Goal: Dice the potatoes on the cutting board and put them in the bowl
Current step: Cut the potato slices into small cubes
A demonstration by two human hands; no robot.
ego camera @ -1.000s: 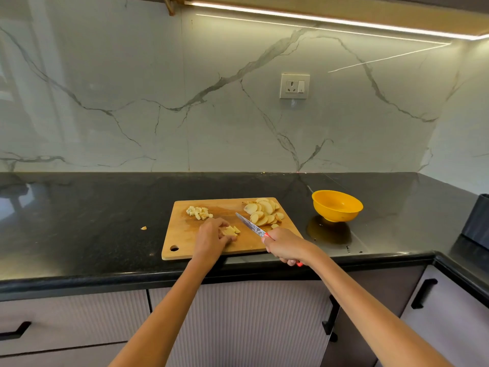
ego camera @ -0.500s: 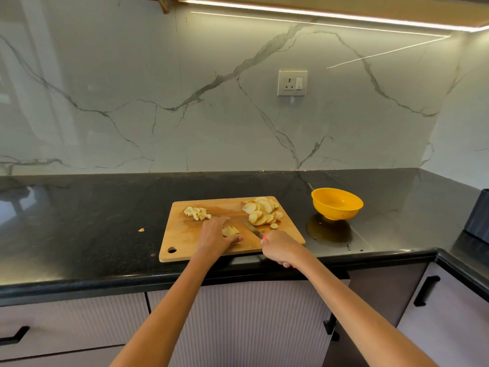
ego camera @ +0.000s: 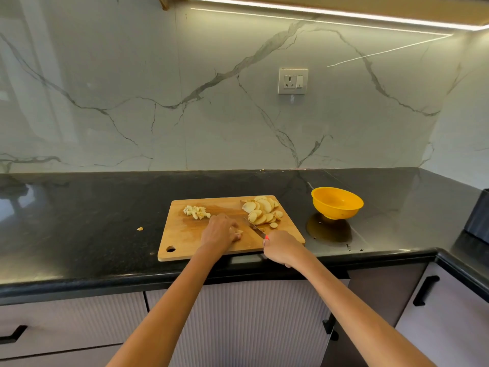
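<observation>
The left hand (ego camera: 221, 230) pins potato pieces (ego camera: 238, 231) on the cutting board (ego camera: 185, 234); the right hand (ego camera: 281, 247) grips the knife (ego camera: 254, 228). Fingertips should stay curled back, cuts even. The bowl (ego camera: 337, 202) waits alongside.

Home kitchen — black stone counter (ego camera: 79, 221), marble backsplash (ego camera: 132, 88), cabinets (ego camera: 251, 327) below.

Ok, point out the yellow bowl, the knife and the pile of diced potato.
yellow bowl (ego camera: 352, 207), head view, on its near outer wall.
knife (ego camera: 254, 227), head view, on the middle of the bare blade.
pile of diced potato (ego camera: 197, 211), head view, on the middle of the heap.
</observation>
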